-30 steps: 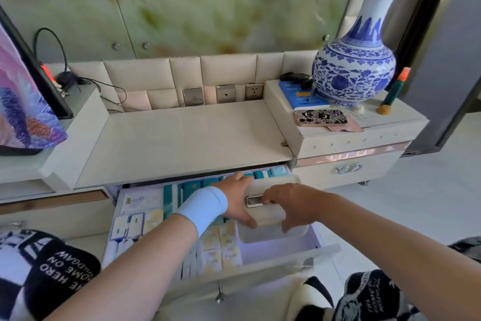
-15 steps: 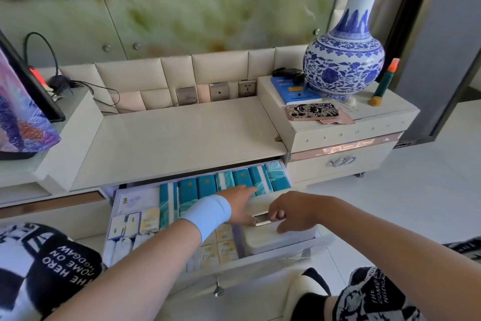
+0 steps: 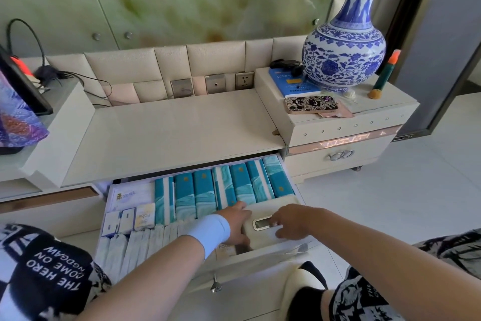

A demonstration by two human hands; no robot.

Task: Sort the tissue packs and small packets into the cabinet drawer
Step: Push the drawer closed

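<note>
We are holding a cream tissue box (image 3: pixel 263 236) in the right front corner of the open drawer (image 3: pixel 260 261), and both hands are on it. Our left hand (image 3: pixel 235 224), with a pale blue wristband (image 3: pixel 210 232) on the wrist, is wrapping the box's left end, fingers running down its side and thumb lying across the far top edge. Our right hand (image 3: pixel 291 221) is curling over the top just right of the metal-rimmed slot, thumb pressing the near edge. So each grip is clamped on the box, and the box is sitting between the two palms with its slot showing in the gap.

Just behind the box, a row of teal tissue packs (image 3: pixel 223 188) is standing on edge along the back of the drawer. To the left, small packets (image 3: pixel 131 221) are standing side by side, and slim white packets (image 3: pixel 135 245) are lining the front left. Whether the box is touching the drawer floor we cannot tell.

Above, the cream surface (image 3: pixel 177 130) is running across the cabinet; on the raised right section a blue-and-white vase (image 3: pixel 343 58) is standing near a patterned phone (image 3: pixel 311 104).
</note>
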